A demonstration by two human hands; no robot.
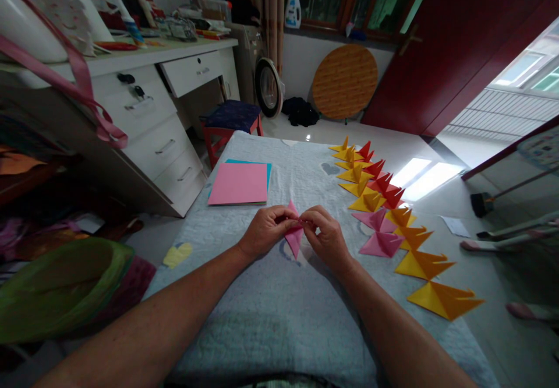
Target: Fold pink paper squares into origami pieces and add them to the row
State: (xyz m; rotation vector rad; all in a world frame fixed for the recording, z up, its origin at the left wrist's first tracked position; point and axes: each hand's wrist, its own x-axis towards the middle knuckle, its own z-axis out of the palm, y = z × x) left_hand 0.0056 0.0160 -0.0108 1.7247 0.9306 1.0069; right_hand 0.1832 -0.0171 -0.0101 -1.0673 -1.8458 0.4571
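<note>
Both hands have a pinching grip: the left hand [264, 232] and the right hand [326, 237] bring thumb and forefinger together on one folded pink paper [296, 243], low over the middle of the table [262, 312]. The fingertips nearly meet, probably because so small a fold needs steadying from one side while the other side is worked. Both forearms reach over the near edge, which puts the paper straight in front of the person.

The table seems chosen as a broad, soft-covered work surface; its pale blue-grey cloth looks quilted and slightly puckered, with printed heart shapes. Along its right side stand folded figures in two close rows, likely set there to leave the middle free and to sort them roughly by colour: yellow figures [367, 203] then pink figures [381, 244] in one row, red figures [386, 184] then orange-yellow figures [445, 300] in the other. Each is crisp paper, with sharp points and a pleated body.

Left of the hands lies a flat, square stack, pink sheet [239, 183] uppermost, blue sheet [269, 172] showing at the edge, apparently within easy reach. Smallest is the held paper, a narrow matte diamond, its finest creases hidden by the fingers.
</note>
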